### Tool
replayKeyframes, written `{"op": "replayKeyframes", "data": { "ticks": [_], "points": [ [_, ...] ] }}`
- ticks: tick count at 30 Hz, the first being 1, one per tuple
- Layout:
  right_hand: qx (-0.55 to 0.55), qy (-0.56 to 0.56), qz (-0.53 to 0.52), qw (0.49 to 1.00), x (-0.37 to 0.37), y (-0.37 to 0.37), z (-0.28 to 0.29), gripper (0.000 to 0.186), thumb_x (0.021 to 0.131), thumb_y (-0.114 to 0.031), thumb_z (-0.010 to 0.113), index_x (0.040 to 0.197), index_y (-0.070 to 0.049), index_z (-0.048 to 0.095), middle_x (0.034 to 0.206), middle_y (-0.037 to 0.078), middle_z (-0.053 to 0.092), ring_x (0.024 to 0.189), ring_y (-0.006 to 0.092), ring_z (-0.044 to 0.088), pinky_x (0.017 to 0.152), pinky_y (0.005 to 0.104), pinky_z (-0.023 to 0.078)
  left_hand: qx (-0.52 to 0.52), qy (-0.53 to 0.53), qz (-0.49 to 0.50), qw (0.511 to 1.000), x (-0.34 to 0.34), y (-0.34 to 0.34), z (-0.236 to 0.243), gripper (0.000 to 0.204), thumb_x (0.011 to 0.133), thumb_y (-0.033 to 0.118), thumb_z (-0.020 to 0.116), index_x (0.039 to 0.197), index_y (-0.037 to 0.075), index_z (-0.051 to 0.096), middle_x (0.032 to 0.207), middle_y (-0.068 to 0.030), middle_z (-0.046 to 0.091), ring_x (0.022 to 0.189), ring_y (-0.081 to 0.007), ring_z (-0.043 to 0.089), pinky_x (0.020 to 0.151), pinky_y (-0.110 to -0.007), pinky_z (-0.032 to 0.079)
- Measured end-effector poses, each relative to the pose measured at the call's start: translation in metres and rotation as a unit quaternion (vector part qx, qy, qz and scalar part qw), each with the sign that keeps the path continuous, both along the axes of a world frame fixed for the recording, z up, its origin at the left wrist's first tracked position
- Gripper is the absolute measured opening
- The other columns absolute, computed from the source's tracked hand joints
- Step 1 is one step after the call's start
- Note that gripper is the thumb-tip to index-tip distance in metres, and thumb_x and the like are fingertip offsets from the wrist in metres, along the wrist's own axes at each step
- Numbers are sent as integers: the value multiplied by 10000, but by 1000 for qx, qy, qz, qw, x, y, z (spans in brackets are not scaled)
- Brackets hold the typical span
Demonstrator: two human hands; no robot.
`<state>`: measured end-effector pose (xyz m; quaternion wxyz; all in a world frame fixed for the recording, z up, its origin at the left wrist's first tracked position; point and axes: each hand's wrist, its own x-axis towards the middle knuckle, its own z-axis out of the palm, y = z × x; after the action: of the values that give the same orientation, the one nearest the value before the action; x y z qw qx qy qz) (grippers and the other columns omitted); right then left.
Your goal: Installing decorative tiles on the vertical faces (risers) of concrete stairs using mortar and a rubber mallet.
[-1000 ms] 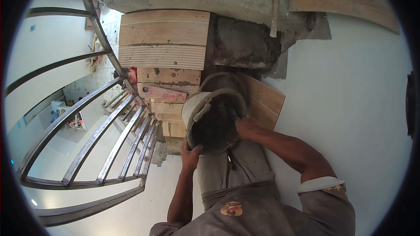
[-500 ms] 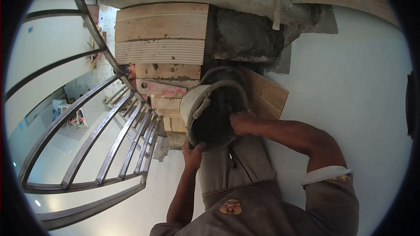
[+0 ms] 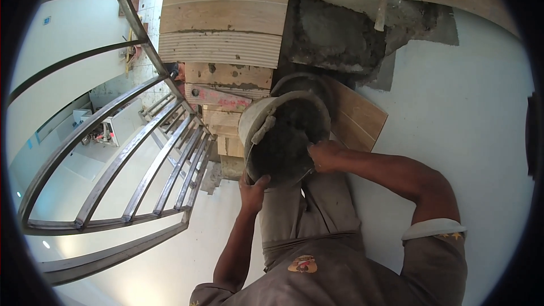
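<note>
A grey bucket (image 3: pixel 247 127) is tipped toward me in front of my legs, and dark wet mortar (image 3: pixel 280 150) shows inside it. My left hand (image 3: pixel 253 194) grips the bucket's lower left rim, thumb on the near edge. At the right side of the opening my right hand (image 3: pixel 326 156) is closed in a fist. Whatever it holds, if anything, is hidden by the fingers and the dark inside of the bucket. A clump of dried mortar (image 3: pixel 264 130) clings to the inner left rim. Just behind stands a second dark round container (image 3: pixel 300 83), partly covered by the bucket.
Wood-look stair treads (image 3: pixel 224 11) descend to the left, with a red-smeared flat bar (image 3: pixel 224 97) lying on one. A metal railing (image 3: pixel 107 150) borders the drop at left. Rough mortar (image 3: pixel 340 31) lies beyond the buckets. A loose tile (image 3: pixel 357 113) leans at right beside the white wall (image 3: pixel 459 119).
The view has shifted a little, so the stairs and bucket appear slightly farther right and higher. Both hands stay at the bucket; the right fist remains at its right side.
</note>
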<state>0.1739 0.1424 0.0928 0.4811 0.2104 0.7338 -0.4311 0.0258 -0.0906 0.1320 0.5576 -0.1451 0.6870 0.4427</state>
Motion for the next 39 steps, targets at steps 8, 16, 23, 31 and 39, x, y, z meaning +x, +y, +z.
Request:
{"op": "replayKeyframes", "data": {
  "ticks": [8, 16, 23, 31, 39],
  "points": [
    [-106, -11, 2, 994, -42, -28, -9, 325, 763, -100, 636, 1055, 32, 685, 1049, 255, 711, 1032, 400, 698, 848, 490, 567, -42, -18, 10, 999, -6, -8, -1, 384, 801, 64, 739, 1166, 37, 623, 1009, -41, 676, 832, -150, 647, 683, -294, 525],
    [-88, 169, -105, 976, 34, -76, -11, 405, 823, -206, 589, 1142, 44, 610, 962, 284, 666, 978, 457, 662, 832, 537, 523, -44, -16, 18, 999, -2, -9, -2, 348, 810, 37, 718, 1148, 6, 644, 1018, -70, 698, 846, -144, 649, 727, -286, 538],
    [32, 65, -316, 946, 31, -44, 78, 423, 823, -248, 643, 1151, 13, 584, 931, 269, 655, 904, 458, 647, 795, 516, 514, -32, -69, 124, 989, -16, -10, 16, 375, 813, 18, 703, 1174, 2, 605, 1060, -96, 673, 876, -204, 677, 714, -315, 569],
    [-161, 78, -610, 772, 13, 56, 85, 294, 859, -188, 647, 1095, -22, 591, 775, 85, 612, 579, 193, 597, 571, 341, 502, -35, -121, 153, 980, -11, -43, 17, 359, 834, 38, 686, 1178, 2, 589, 1043, -86, 654, 879, -217, 667, 756, -357, 567],
    [-653, 271, -640, 301, -30, 125, -98, 211, 949, -253, 573, 1006, -51, 560, 668, 28, 457, 478, 134, 474, 477, 302, 454, -60, -99, 77, 990, -13, -29, 13, 353, 822, 33, 633, 1174, 39, 607, 1001, -70, 665, 819, -194, 660, 673, -333, 555]
  ]
}}
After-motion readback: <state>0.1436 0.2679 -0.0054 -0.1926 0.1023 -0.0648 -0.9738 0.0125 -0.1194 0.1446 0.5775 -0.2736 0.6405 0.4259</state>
